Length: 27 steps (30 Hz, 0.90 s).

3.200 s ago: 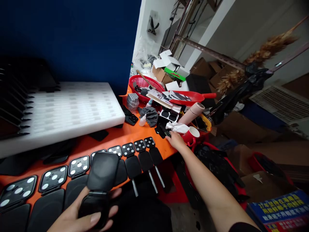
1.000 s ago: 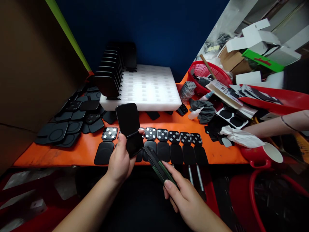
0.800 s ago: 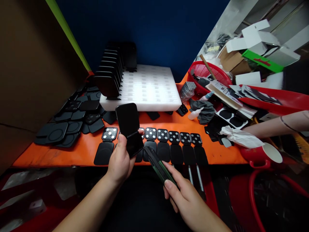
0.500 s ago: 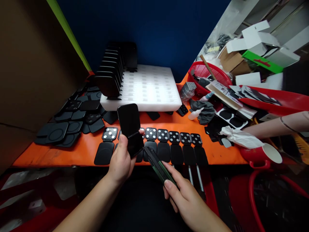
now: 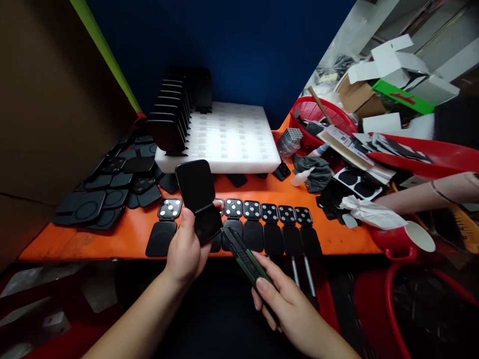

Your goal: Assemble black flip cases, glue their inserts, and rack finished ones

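Left hand [image 5: 185,254] closed round hinged black panel [image 5: 196,185]. Right hand [image 5: 282,296] grips green-black tool [image 5: 245,258]. White foam block [image 5: 232,139] beyond both.

Around the row of pads [image 5: 253,235] on the surface [image 5: 344,244], a foam block [image 5: 232,137] lies at twelve o'clock, standing pads [image 5: 164,134] on its nine o'clock side; a heap of pads [image 5: 112,197] at ten, basket [image 5: 339,112] at one, rag [image 5: 318,173] at two, mug [image 5: 392,239] at three.
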Motion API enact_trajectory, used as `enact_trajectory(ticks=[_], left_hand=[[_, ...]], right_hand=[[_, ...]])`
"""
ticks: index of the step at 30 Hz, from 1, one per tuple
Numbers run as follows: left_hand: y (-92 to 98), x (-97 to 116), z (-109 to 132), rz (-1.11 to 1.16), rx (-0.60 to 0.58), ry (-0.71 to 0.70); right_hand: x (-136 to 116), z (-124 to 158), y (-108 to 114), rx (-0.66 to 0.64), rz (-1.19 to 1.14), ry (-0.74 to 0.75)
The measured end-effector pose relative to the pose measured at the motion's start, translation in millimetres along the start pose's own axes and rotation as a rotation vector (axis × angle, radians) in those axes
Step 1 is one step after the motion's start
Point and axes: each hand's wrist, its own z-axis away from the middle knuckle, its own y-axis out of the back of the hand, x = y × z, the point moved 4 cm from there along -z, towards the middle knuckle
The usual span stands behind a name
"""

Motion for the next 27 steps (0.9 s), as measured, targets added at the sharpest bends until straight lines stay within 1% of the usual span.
enact_trajectory(ticks=[3,6,8,12,14,17,20,22,27], left_hand=[[-1.1,0.7,-0.5,0.029,-0.006,0.031],[-0.5,0.4,-0.5,0.039,0.004,0.031],[0.4,-0.1,-0.8,0.049,0.013,0.036],[1.1,-1.6,-2.1,0.095,0.034,0.079],[0.3,-2.5,-3.1,0.119,0.037,0.115],[0.4,-1.5,-5.5,0.148,0.048,0.139],[4.5,4.6,-8.6,0.166,0.086,0.088],[7.4,7.3,-9.7,0.166,0.104,0.081],[8.0,6.1,-8.7,0.164,0.077,0.074]], right_hand=[[1.2,-0.9,2.3,0.028,0.088,0.036],[1.1,-0.9,3.8,0.065,0.177,0.074],[2.8,-1.5,3.7,0.044,0.101,0.051],[8.0,-5.4,2.6,-0.051,-0.159,-0.024],[9.2,-7.3,2.4,-0.081,-0.222,-0.028],[9.3,-7.3,4.3,-0.059,-0.242,-0.001],[8.9,-3.4,8.5,-0.012,-0.243,0.022],[8.3,-0.3,10.4,-0.007,-0.241,0.034],[5.3,3.3,7.8,0.006,-0.149,0.036]])
